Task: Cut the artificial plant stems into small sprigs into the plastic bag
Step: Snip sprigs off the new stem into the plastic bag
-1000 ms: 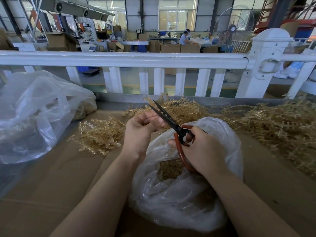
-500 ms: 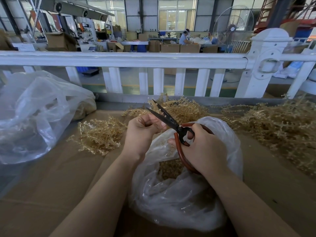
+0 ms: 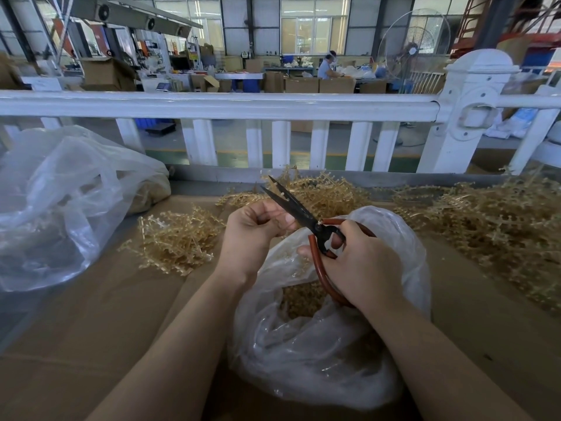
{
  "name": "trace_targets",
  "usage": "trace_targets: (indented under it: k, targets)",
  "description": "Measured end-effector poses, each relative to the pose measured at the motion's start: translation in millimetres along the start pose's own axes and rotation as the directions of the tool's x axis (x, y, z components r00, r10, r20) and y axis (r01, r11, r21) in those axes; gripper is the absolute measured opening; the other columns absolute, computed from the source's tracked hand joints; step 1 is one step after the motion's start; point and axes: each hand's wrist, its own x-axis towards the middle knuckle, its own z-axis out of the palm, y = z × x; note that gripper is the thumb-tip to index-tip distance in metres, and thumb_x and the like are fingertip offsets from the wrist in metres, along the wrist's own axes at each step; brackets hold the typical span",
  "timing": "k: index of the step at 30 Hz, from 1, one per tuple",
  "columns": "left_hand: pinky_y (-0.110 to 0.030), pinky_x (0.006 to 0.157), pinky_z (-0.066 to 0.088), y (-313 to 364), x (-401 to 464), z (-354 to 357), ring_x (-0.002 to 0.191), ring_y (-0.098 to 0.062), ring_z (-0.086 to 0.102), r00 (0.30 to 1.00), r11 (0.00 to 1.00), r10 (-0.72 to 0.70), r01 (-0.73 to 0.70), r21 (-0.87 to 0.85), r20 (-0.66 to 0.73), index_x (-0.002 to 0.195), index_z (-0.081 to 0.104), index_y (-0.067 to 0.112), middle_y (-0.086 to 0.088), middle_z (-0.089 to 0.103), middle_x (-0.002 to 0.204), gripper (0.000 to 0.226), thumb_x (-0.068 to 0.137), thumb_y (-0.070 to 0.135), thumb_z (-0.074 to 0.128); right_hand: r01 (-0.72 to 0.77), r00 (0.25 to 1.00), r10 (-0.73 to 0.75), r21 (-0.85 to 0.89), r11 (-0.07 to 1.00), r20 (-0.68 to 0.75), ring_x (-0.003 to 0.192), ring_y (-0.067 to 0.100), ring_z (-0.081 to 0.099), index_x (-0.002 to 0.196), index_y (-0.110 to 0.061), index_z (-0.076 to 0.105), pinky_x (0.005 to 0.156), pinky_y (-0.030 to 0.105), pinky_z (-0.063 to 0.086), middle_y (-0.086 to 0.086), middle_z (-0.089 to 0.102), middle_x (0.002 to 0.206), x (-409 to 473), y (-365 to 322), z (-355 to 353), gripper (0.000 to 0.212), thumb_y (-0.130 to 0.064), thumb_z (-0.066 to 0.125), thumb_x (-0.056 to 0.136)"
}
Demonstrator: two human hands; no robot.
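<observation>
**Two hands, scissors over an open bag**

The right hand (image 3: 361, 265) grips red-handled scissors (image 3: 303, 217), blades slightly apart. The left hand (image 3: 255, 229) is curled, pinching a thin stem (barely visible). Below — a clear plastic bag (image 3: 318, 354) holding cut sprigs (image 3: 300, 299). Three loose tan stem piles (image 3: 176, 238) — and a second bag (image 3: 60, 202) on the left.

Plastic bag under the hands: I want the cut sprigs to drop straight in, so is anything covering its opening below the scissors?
Nothing visible does. The plastic bag gapes open below the scissors, with cut sprigs showing inside. Only the right hand, gripping the red handles, overhangs part of the mouth; the left hand sits at its left edge.
</observation>
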Motion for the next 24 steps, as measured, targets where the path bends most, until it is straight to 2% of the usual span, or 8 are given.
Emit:
trace_targets:
  k: [3,7,11,14,16,20,24]
  targets:
    - [-0.018,0.068,0.052,1.0,-0.4,0.4,0.073,-0.009,0.068,0.999,0.999,0.024,-0.026,0.045,0.028,0.092,0.072,0.000,-0.002,0.075,0.079,0.013,0.086,-0.009,0.064,0.002,1.000,-0.002,-0.020,1.000,-0.004,0.054,-0.006,0.043,0.083,-0.030,0.051,0.049,0.012,0.029,-0.023,0.043,0.065,0.3,-1.1,-1.9,0.052,-0.081,0.058,0.076]
    - [-0.017,0.068,0.052,1.6,-1.4,1.1,0.072,-0.008,0.068,0.998,0.994,0.038,-0.042,0.101,0.048,0.088,0.073,0.004,-0.001,0.075,0.078,0.016,0.085,-0.010,0.066,-0.001,1.000,0.001,-0.035,0.999,0.007,0.058,-0.002,0.046,0.085,-0.031,0.049,0.048,0.013,0.029,-0.022,0.050,0.070,0.9,-0.7,-0.9,0.053,-0.083,0.057,0.076]
    - [-0.029,0.077,0.056,-1.6,-0.2,0.0,0.076,-0.017,0.067,0.999,0.988,0.017,-0.022,0.153,0.033,0.090,0.070,-0.007,-0.018,0.073,0.084,0.006,0.084,-0.006,0.070,-0.003,1.000,0.003,-0.028,1.000,-0.003,0.060,-0.002,0.045,0.085,-0.033,0.047,0.049,0.012,0.027,-0.022,0.049,0.073,0.3,-1.7,-0.8,0.053,-0.085,0.054,0.075]
    - [-0.035,0.083,0.058,-2.8,0.3,-0.5,0.078,-0.019,0.067,1.000,0.987,0.009,-0.013,0.163,0.028,0.092,0.069,-0.009,-0.021,0.072,0.086,0.010,0.084,-0.004,0.072,-0.004,1.000,0.004,-0.030,1.000,0.007,0.061,-0.001,0.048,0.087,-0.034,0.048,0.049,0.012,0.027,-0.022,0.052,0.074,0.7,-0.3,0.2,0.052,-0.085,0.054,0.076]
    - [-0.032,0.082,0.058,-3.0,0.1,-0.9,0.078,-0.018,0.067,0.999,0.986,0.009,-0.015,0.163,0.038,0.091,0.070,-0.007,-0.017,0.073,0.084,0.008,0.084,-0.003,0.071,-0.003,1.000,0.003,-0.014,1.000,0.012,0.059,-0.002,0.049,0.087,-0.034,0.049,0.050,0.013,0.029,-0.021,0.051,0.071,0.7,-0.4,0.5,0.054,-0.086,0.051,0.075]
    - [-0.025,0.076,0.054,-3.7,-0.1,-1.4,0.076,-0.015,0.067,0.998,0.990,0.011,-0.019,0.141,0.058,0.091,0.069,-0.006,-0.010,0.072,0.079,0.006,0.085,-0.003,0.070,0.004,1.000,-0.003,0.035,0.999,-0.013,0.059,-0.002,0.050,0.091,-0.032,0.055,0.051,0.013,0.032,-0.021,0.051,0.070,-0.2,-0.9,0.8,0.069,-0.094,0.032,0.070]
    - [-0.023,0.076,0.054,-0.9,-0.9,-1.1,0.076,-0.014,0.066,0.995,0.994,0.025,-0.036,0.107,0.098,0.089,0.072,0.004,-0.006,0.072,0.078,0.011,0.087,-0.005,0.067,0.018,1.000,-0.017,0.045,0.999,-0.015,0.061,-0.002,0.052,0.094,-0.032,0.057,0.051,0.013,0.034,-0.020,0.054,0.072,-0.5,-0.1,1.6,0.075,-0.097,0.028,0.069]
